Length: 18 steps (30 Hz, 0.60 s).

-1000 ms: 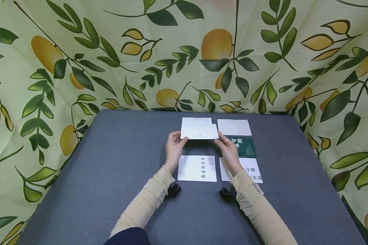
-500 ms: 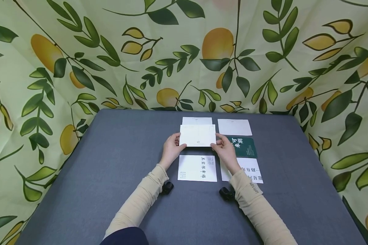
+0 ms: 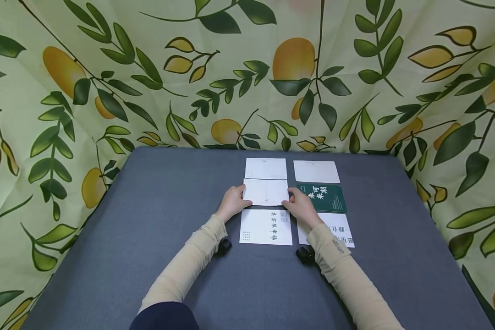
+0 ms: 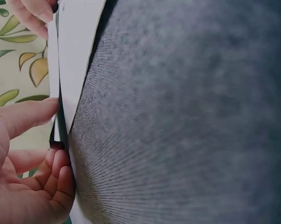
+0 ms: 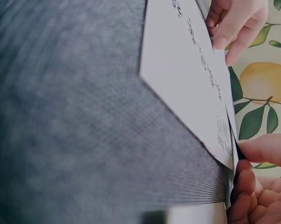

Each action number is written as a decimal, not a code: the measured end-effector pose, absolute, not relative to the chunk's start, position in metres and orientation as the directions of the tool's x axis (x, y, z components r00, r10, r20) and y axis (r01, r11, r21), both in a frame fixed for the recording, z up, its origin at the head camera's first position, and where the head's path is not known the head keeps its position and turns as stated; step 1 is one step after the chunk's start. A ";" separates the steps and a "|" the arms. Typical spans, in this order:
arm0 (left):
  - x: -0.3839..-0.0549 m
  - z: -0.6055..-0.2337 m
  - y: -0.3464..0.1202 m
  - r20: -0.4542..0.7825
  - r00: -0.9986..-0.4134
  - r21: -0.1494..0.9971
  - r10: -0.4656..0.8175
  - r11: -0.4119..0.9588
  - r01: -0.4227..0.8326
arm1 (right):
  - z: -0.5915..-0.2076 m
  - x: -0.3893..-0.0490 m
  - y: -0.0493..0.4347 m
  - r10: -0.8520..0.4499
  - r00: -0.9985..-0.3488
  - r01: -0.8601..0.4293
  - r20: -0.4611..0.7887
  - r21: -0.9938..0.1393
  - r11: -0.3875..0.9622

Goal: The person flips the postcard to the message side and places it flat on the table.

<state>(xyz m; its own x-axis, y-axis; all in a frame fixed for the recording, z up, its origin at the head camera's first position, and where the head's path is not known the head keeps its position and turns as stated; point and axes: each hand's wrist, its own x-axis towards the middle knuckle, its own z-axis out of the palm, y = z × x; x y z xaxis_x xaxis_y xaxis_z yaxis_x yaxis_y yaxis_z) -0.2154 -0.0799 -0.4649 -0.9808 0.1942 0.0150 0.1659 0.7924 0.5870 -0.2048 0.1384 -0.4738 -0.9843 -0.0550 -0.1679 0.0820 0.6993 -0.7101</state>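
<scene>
Both hands hold a white postcard (image 3: pixel 266 192) by its short sides, at or just above the table. My left hand (image 3: pixel 230 202) pinches its left edge, thumb on top. On the right edge, my right hand (image 3: pixel 302 207) does the same. Faint small print shows on the postcard's upper face. Directly beyond it lies another blank-looking white card (image 3: pixel 266 168). Nearer to me rests a white card with black handwriting-style characters (image 3: pixel 255 225), also seen as the lettered card (image 5: pixel 187 70) in the right wrist view.
In the right column lie a plain white card (image 3: pixel 316 171), a dark green card with white characters (image 3: pixel 333 200) and a lettered white card (image 3: pixel 343 224) partly under the right forearm. A grey cloth (image 3: pixel 169 197) covers the table. A leaf-and-fruit patterned curtain (image 3: pixel 247 50) stands behind.
Both hands have brought the postcard toward me and lowered it into the gap between the far white card and the near lettered card. The other cards stay put.
</scene>
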 end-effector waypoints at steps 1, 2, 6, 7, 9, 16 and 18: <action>-0.216 -0.464 -0.080 0.009 -0.979 0.580 0.202 0.796 0.170 | -0.474 -0.205 0.138 -0.057 -0.983 0.085 -0.175 -0.706 0.703; -0.216 -0.464 -0.080 0.001 -0.978 0.577 0.208 0.799 0.171 | -0.474 -0.204 0.138 -0.058 -0.983 0.084 -0.176 -0.703 0.707; -0.220 -0.462 -0.078 -0.037 -0.975 0.570 0.221 0.806 0.161 | -0.474 -0.205 0.139 -0.061 -0.983 0.075 -0.172 -0.684 0.726; -0.221 -0.462 -0.077 -0.047 -0.974 0.565 0.221 0.810 0.157 | -0.474 -0.206 0.139 -0.061 -0.983 0.073 -0.171 -0.679 0.731; -0.224 -0.461 -0.076 -0.069 -0.974 0.555 0.216 0.819 0.143 | -0.474 -0.207 0.140 -0.059 -0.983 0.074 -0.173 -0.670 0.739; -0.228 -0.457 -0.075 -0.160 -0.968 0.509 0.193 0.857 0.087 | -0.473 -0.210 0.137 -0.042 -0.974 0.123 -0.222 -0.678 0.725; -0.227 -0.456 -0.075 -0.173 -0.967 0.502 0.188 0.861 0.078 | -0.471 -0.210 0.137 -0.046 -0.971 0.131 -0.235 -0.682 0.719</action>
